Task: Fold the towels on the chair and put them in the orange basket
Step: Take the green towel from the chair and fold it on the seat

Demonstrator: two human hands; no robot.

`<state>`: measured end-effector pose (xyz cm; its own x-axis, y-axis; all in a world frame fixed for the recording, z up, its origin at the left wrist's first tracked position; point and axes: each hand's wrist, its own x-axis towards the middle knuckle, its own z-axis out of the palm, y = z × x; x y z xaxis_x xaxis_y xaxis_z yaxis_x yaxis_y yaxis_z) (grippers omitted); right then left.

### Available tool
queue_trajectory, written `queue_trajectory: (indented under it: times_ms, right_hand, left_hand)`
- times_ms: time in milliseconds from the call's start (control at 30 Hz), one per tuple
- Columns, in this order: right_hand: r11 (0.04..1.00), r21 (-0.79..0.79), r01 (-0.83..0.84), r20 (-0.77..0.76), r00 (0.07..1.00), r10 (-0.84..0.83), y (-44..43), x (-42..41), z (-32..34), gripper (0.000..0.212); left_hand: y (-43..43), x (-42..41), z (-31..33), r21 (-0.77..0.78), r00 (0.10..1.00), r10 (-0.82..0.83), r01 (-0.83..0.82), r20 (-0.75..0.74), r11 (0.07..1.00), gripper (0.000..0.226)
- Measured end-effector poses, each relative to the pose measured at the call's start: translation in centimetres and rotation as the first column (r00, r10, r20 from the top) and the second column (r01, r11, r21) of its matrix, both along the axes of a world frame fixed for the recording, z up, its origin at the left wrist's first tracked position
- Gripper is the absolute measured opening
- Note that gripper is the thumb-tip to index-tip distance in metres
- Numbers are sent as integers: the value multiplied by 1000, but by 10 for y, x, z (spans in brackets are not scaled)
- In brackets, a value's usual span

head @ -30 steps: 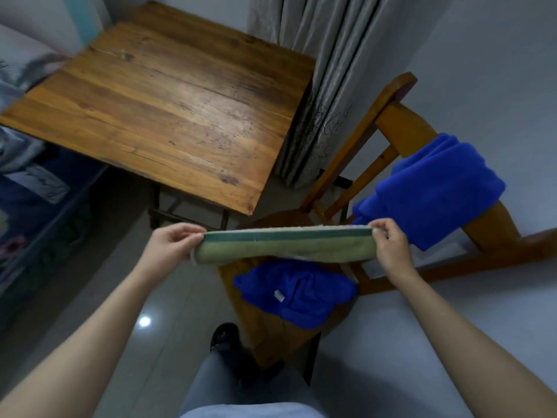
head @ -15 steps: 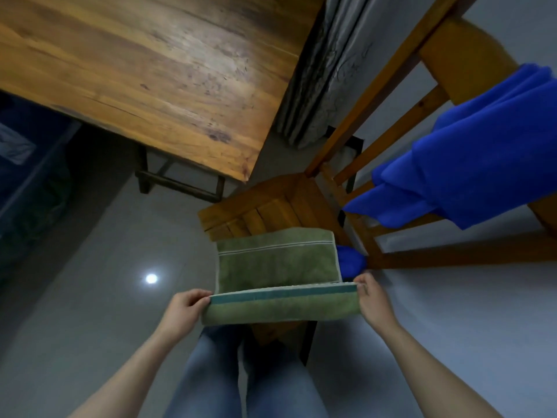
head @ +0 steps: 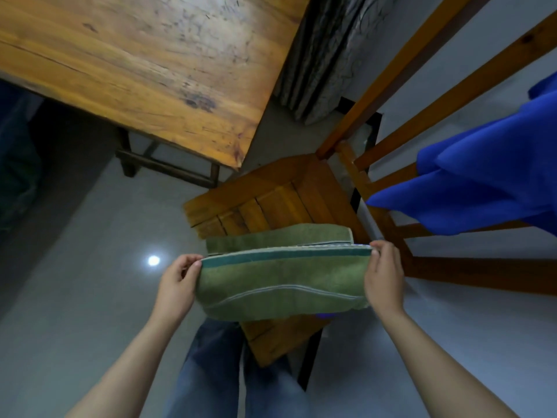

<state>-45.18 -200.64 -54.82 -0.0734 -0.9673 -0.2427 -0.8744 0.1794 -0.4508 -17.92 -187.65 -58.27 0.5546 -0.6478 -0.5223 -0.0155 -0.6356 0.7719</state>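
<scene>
Two hands [head: 177,285] [head: 384,282] pinch green towel [head: 280,285] over chair [head: 271,200]; table [head: 135,70] beyond.

A second ago the green towel [head: 280,285] was stretched as a thin strip between the left grip [head: 177,285] and right grip [head: 384,279]. It now lies doubled over the chair [head: 271,200] seat, its pinched edge drawn nearer the body. It covers the small blue towel [head: 324,315] except for a sliver.

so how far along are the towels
Nothing visibly finished; no orange basket in view. In hand: the green towel, partly folded, pinched at its ends by the left hand and right hand over the chair. Left: a blue towel draped unfolded on the chair back.
</scene>
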Motion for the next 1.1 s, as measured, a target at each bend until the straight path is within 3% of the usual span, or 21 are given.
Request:
queue_trajectory:
  times_ms: [133, 333, 600, 767, 967, 1100]
  right_hand:
    - [999, 43, -25, -60, 998, 28, -20, 7, -17, 23]
    - [991, 104, -89, -184, 977, 107, -38, 15, -38, 26]
    - [969, 207, -138, -228, 956, 185, -61, 18, -72, 24]
    - [954, 242, -179, -270, 932, 244, -66, 18, -86, 28]
    - [990, 132, 47, -119, 992, -32, -39, 8, -71, 37]
    - [974, 162, 157, -49, 987, -151, 1, -14, -63, 37]
  left_hand:
    - [-17, 7, -18, 51, 995, -25, 20, 92, 998, 19]
    - [-31, 22, -46, 190, 951, -203, 161, 234, 969, 22]
    - [-53, 29, -82, 330, 946, -232, 150, 227, 932, 24]
    - [-64, 29, -99, 468, 891, -396, 259, 223, 845, 27]
    - [-47, 14, -82, 481, 886, -332, 149, 323, 864, 33]
    - [-17, -22, -58, 438, 860, -410, 256, 304, 862, 44]
